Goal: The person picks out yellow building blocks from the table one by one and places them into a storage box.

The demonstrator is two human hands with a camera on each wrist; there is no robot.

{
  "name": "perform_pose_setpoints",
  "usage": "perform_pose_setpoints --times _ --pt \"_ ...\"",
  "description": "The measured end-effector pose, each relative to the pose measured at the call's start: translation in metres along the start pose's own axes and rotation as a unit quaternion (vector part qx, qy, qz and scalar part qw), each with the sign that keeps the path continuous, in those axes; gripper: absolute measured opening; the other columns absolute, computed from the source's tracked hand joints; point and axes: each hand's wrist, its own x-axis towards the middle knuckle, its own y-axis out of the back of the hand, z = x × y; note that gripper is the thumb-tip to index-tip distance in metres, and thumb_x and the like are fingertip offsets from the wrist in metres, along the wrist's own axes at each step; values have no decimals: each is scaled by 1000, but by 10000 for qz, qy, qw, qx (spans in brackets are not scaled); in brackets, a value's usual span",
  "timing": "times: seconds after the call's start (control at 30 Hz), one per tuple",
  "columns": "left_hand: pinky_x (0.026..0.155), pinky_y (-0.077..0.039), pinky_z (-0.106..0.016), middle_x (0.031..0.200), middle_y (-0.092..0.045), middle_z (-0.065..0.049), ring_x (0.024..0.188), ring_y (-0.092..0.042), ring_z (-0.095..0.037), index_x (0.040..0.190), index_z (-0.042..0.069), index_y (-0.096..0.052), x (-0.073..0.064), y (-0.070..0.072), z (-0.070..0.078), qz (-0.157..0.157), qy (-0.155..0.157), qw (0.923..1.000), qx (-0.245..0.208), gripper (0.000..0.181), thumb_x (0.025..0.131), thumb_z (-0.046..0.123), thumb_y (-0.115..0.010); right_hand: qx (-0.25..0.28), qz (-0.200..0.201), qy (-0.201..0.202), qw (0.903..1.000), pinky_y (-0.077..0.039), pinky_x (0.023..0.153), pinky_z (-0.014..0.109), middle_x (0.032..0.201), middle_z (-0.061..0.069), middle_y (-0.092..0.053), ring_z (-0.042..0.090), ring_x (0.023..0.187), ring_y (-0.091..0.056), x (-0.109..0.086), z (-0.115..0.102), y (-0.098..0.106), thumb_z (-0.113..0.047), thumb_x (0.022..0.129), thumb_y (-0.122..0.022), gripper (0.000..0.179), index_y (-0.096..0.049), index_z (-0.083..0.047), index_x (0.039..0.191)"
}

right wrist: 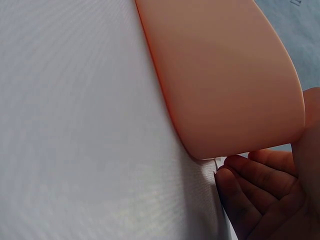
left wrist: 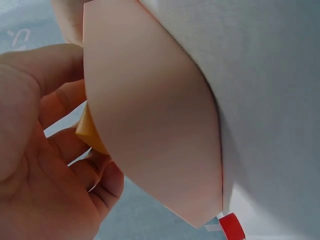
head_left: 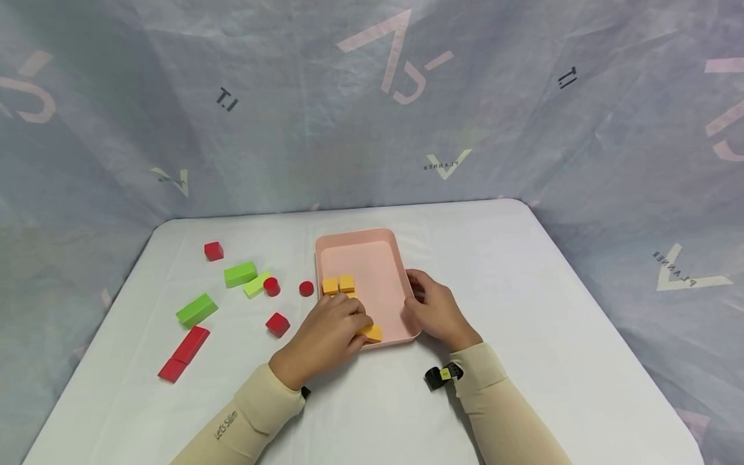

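Observation:
A shallow pink tray (head_left: pixel 356 240) lies on the white table. My left hand (head_left: pixel 325 329) reaches over its near left side, fingers bent down inside, and holds a yellow block (head_left: pixel 372 333) by the near wall. In the left wrist view that yellow block (left wrist: pixel 90 131) shows between the fingers and the tray wall, partly hidden. Two more yellow cubes (head_left: pixel 346 283) sit in the tray just beyond the knuckles, with another partly covered by the hand. At the near right corner my right hand (head_left: pixel 438 313) grips the tray's side, thumb at the rim and fingers along the outside.
Left of the tray lie red cubes (head_left: pixel 278 324), small red cylinders (head_left: pixel 306 289), green blocks (head_left: pixel 240 274) and red oblong blocks (head_left: pixel 191 345). A grey printed cloth (head_left: pixel 302 129) hangs behind the table. Both wrists carry black straps.

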Motion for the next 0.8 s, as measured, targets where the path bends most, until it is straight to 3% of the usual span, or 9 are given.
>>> perform_pose_setpoints --times 0.67,0.8 --pt "85 -47 -38 99 -67 3 95 -60 -19 100 19 -81 -3 5 -1 80 109 9999 -20 16 85 21 -82 73 -133 -67 9999 -55 103 46 140 7 -64 27 123 -67 1 5 -2 -17 99 -56 56 -47 -16 154" --pt "82 -48 -38 105 -68 3 97 -62 -20 105 17 -79 -2 9 -5 83 278 9994 -163 20 86 23 -81 38 -90 -50 9999 -54 104 46 145 11 -61 30 127 -65 0 6 1 -17 99 -57 57 -45 -13 155"
